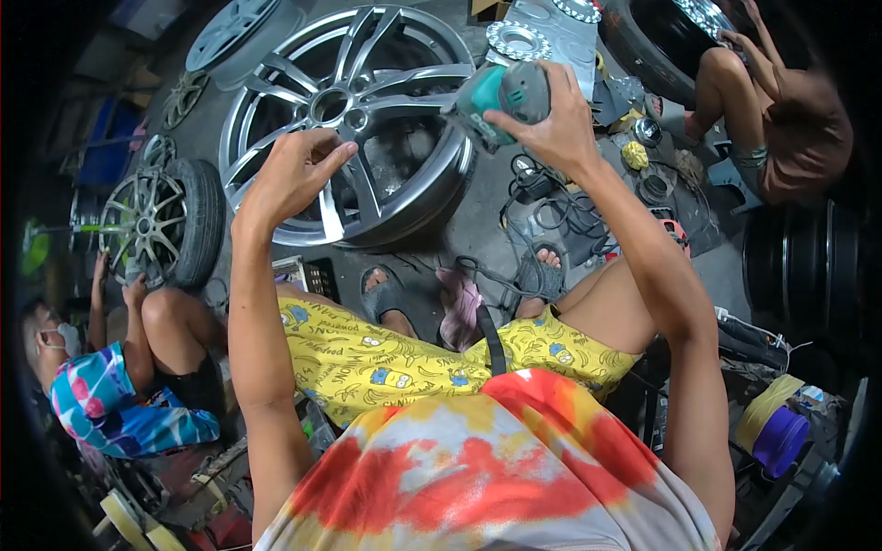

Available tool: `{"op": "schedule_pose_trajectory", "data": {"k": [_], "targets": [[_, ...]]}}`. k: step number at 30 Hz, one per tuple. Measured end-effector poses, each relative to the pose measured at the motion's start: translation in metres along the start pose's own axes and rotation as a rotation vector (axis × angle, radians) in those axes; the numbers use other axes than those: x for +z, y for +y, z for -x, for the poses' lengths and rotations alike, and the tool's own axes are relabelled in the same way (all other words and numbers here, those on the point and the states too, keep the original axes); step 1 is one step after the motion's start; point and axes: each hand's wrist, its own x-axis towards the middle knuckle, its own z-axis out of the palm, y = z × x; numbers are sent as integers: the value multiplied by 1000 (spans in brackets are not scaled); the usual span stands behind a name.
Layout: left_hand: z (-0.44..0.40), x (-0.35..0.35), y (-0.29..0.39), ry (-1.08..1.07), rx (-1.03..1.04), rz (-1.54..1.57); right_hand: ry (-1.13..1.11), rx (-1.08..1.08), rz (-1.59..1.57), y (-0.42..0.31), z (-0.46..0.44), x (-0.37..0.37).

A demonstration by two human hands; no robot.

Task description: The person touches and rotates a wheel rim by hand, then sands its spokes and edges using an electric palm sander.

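A large silver alloy wheel [329, 107] with split spokes lies face up on the floor in front of me. Over its near left spokes hovers my left hand [299, 174], fingers loosely bent, thumb apart from them, with nothing visible in it. My right hand [556, 124] is wrapped around a teal and grey power sander [501, 101], held above the wheel's right rim. The sander is tilted, and its underside is mostly hidden, so I cannot tell whether it touches the rim.
Black cables [570, 216] lie tangled on the floor by my right foot. At left a person [101, 395] squats by another wheel [145, 220] and a tyre [197, 220]. Another person [799, 138] sits at right by a tyre [634, 46]. Dark rims [799, 257] stand at right.
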Motion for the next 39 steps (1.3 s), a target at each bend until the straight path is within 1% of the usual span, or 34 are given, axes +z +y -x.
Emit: {"op": "schedule_pose_trajectory", "data": {"k": [1, 4, 5, 6, 8, 9, 10, 12, 15, 16, 18, 19, 21, 22, 23, 24, 26, 27, 29, 31, 32, 34, 35, 37, 38, 39], "targets": [[-1, 0, 1, 4, 14, -9, 53, 3, -11, 4, -2, 2], [-1, 3, 0, 23, 48, -2, 47, 23, -14, 2, 4, 0], [-1, 4, -1, 33, 58, 14, -6, 17, -32, -1, 8, -1], [-2, 4, 0, 31, 54, 13, -8, 18, -36, -8, 13, -4], [-5, 0, 6, -28, -38, -25, -91, 20, -74, -22, 21, -7], [-5, 2, 4, -30, -39, -29, -113, 33, -99, -25, 22, -7], [-6, 6, 0, -7, -6, -5, -109, 33, -101, -22, 20, -5], [-8, 9, -1, 18, 33, 18, -37, -35, -72, -11, 12, -1], [-12, 12, 2, -67, -20, 2, 2, 47, -33, 15, -3, 4], [-13, 13, 4, -61, -19, -1, 16, 86, -10, 25, -7, 5], [-13, 15, 6, -68, 10, -27, 28, 89, 9, 39, -11, 5], [-16, 20, -1, -39, 46, -20, 23, 109, 58, 43, -13, 3], [-17, 23, -6, -37, 44, -21, 17, 137, 152, 47, -16, -3], [-16, 26, -7, -24, 44, -5, 17, 129, 144, 46, -16, -7], [-17, 32, -12, 33, 93, 33, 0, 153, 173, 46, -16, -11], [-18, 33, -8, 24, 69, 48, -16, 175, 203, 48, -17, -15], [-27, 40, 2, 62, 143, -37, 0, 164, 192, 50, -19, -21], [-38, 50, 2, 70, 141, -37, 16, 185, 189, 46, -20, -26], [-71, 75, -2, 237, 384, -66, 55, 202, 216, 45, -24, -32], [-108, 92, 6, 334, 503, -172, 69, 206, 230, 38, -28, -35], [-131, 103, 6, 343, 506, -169, 83, 219, 246, 35, -29, -38], [-165, 120, 11, 338, 384, -236, 88, 222, 247, 29, -30, -43], [-172, 128, 17, 344, 384, -237, 93, 232, 240, 27, -30, -44], [-176, 136, 31, 442, 206, -242, 100, 220, 251, 25, -29, -50], [-173, 140, 34, 444, 177, -251, 102, 207, 259, 23, -29, -51], [-174, 150, 29, 489, 148, -245, 93, 206, 277, 23, -30, -52]]}}
